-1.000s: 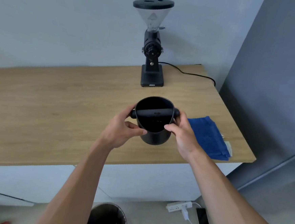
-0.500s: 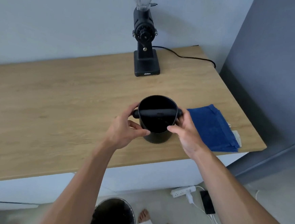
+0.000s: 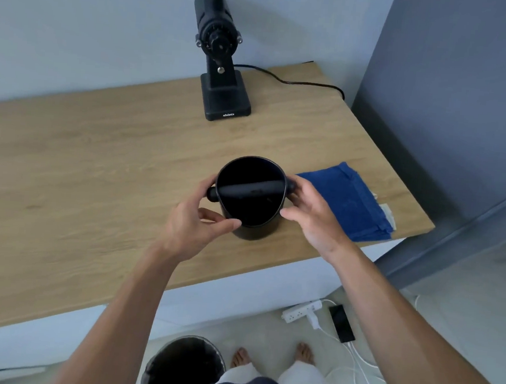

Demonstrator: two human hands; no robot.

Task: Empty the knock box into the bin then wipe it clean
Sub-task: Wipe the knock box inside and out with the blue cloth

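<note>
The black knock box (image 3: 249,205) stands near the front edge of the wooden table (image 3: 95,179), with its black knock bar across the open top. Its inside is too dark to see into. My left hand (image 3: 196,226) wraps the box's left side, thumb on the front wall. My right hand (image 3: 313,214) holds the right side, fingers at the bar's end knob. A folded blue cloth (image 3: 351,199) lies on the table just right of the box. The black bin (image 3: 183,365) stands on the floor below the table edge, partly hidden by my left forearm.
A black coffee grinder (image 3: 222,68) stands at the back of the table, its cable (image 3: 299,83) running right. A grey wall panel (image 3: 448,116) borders the table's right side. A power strip (image 3: 299,312), a phone (image 3: 341,323) and white cords lie on the floor by my feet.
The view has tilted downward, so the bin and my feet have come into sight. Both hands stay on the knock box at about the same spot on the table.
</note>
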